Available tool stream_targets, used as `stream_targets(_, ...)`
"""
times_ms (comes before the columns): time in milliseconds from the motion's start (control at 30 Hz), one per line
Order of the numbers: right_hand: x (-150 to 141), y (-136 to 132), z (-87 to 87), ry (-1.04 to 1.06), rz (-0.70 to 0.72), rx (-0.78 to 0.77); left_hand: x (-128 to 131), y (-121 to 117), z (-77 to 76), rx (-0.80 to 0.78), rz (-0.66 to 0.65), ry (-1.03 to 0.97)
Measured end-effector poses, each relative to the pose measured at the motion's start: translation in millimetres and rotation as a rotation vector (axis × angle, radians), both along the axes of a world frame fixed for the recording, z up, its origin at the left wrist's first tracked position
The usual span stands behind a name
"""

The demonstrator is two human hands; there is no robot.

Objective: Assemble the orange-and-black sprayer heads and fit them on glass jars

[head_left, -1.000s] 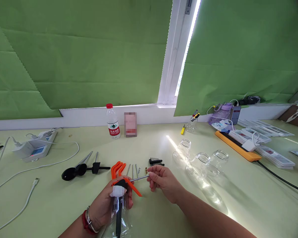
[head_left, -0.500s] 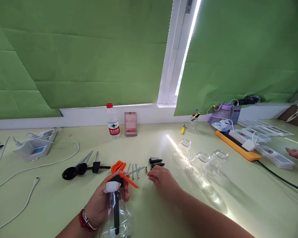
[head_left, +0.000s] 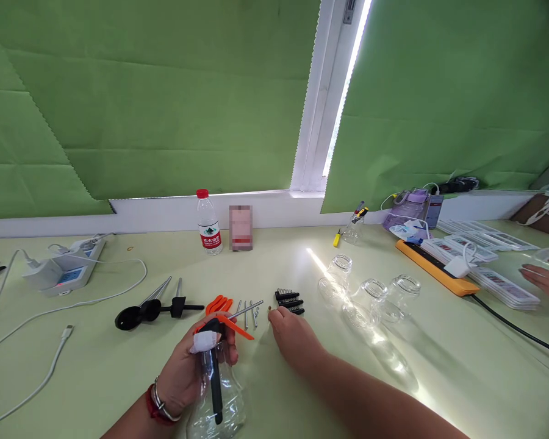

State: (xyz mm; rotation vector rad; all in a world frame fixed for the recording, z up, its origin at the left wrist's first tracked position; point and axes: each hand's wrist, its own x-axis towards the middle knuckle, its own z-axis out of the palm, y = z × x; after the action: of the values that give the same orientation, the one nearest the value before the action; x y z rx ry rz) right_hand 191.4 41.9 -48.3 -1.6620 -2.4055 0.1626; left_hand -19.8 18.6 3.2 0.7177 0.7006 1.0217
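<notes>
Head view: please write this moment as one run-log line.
left hand: holds clear bottle near neck | right hand: at small brass-coloured piece, grip unclear | nearby: metal rods, black spring parts

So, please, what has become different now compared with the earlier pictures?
The right hand has let go of the metal rod and now reaches the small brass-coloured parts; whether it grips one is unclear. The left hand, still holding the clear bottle, shifted slightly left. Another person's hand came in at the right edge. The red-capped bottle stayed.
</notes>
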Motion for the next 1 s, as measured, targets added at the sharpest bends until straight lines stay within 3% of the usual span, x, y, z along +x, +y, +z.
stream_targets(133, 1.4, -8.4, 10.8, 0.018, 0.007, -0.058, -0.9, 1.4, -0.7, -0.001, 0.006, -0.036)
stream_targets(200, 1.8, -17.0, 21.2, 0.176, 0.026, -0.094, -2.0, 2.2, -2.7, -0.01, 0.031, -0.065)
stream_targets(267, 0.7, -26.9, 31.6, 0.483, 0.091, -0.198, -2.7, 2.1, -4.8, -0.029, 0.069, -0.092)
stream_targets(300, -0.6, -31.5, 35.7, 0.665, 0.127, -0.332, -2.7, 1.6, -5.5, -0.033, 0.092, -0.107)
stream_targets(433, -8.0, -43.1, 41.3, 1.399, 0.155, -1.126, -0.3, -2.0, -3.8, 0.056, 0.173, -0.142)
stream_targets(500, -9.6, -43.7, 40.0, 1.606, 0.108, -1.27, 0.9, -3.7, -1.0, 0.113, 0.163, -0.069)
stream_targets(633, -4.5, -39.1, 39.7, 1.646, -0.004, -1.181, -0.4, -5.4, 3.7, 0.273, 0.162, 0.29)
stream_targets(800, 5.6, -36.6, 45.5, 1.431, -0.006, -0.953, 1.1, -7.8, 5.5, 0.404, 0.265, 0.622)
stream_targets(900, 10.8, -41.1, 53.5, 1.171, 0.086, -0.616, 7.9, -7.5, 7.6, 0.286, 0.205, 0.673)
stream_targets(1000, 17.6, -45.8, 62.4, 0.78, 0.356, -0.141, 14.3, -5.7, 11.5, 0.117, 0.113, 0.623)
